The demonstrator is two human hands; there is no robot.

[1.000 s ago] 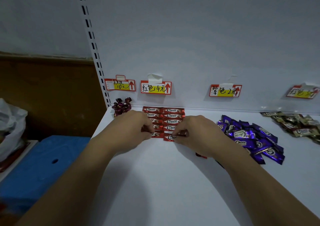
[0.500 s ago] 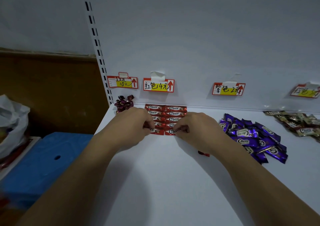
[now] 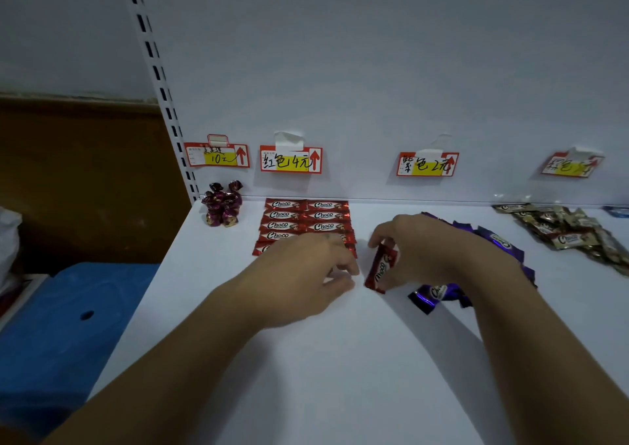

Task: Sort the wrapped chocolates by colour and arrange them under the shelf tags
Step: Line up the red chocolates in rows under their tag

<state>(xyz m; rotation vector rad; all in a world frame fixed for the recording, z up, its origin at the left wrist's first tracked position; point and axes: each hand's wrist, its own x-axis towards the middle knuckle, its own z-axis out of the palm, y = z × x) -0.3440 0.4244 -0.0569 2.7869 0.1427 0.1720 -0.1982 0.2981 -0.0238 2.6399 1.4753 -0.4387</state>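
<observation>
Change since the earlier frames: both hands are off the front row of the red rows (image 3: pixel 306 220). The right hand (image 3: pixel 442 254) is now to the right of the block with a loose red chocolate (image 3: pixel 380 269) in it.

Grip, right: thumb and fingers are curled round the red chocolate and pinch it by its long sides. The piece stands tilted, its lower end at or just above the shelf (image 3: pixel 340 359).

Grip, left: the left hand (image 3: pixel 299 274) sits over the front edge of the red block with its fingers loosely curled. It looks empty, but the fingertips are blurred, so this is not certain.

Layout: the red rows lie two across against the back edge, under the red tag (image 3: pixel 291 160). The front rows are hidden by the left hand. The purple pile (image 3: pixel 500 242) is unsorted beneath the purple tag (image 3: pixel 427 164) and partly behind the right wrist.

Step in hand (judgement): extending the red block, one more piece on its way in.

Next move calls for:
- turning the piece flat, logo up, long axis parallel to the back edge;
- setting it flush at the front of a column without nudging its neighbours;
- steadying the laid rows with the left hand, since the light foil wrappers probably slide easily.
</observation>
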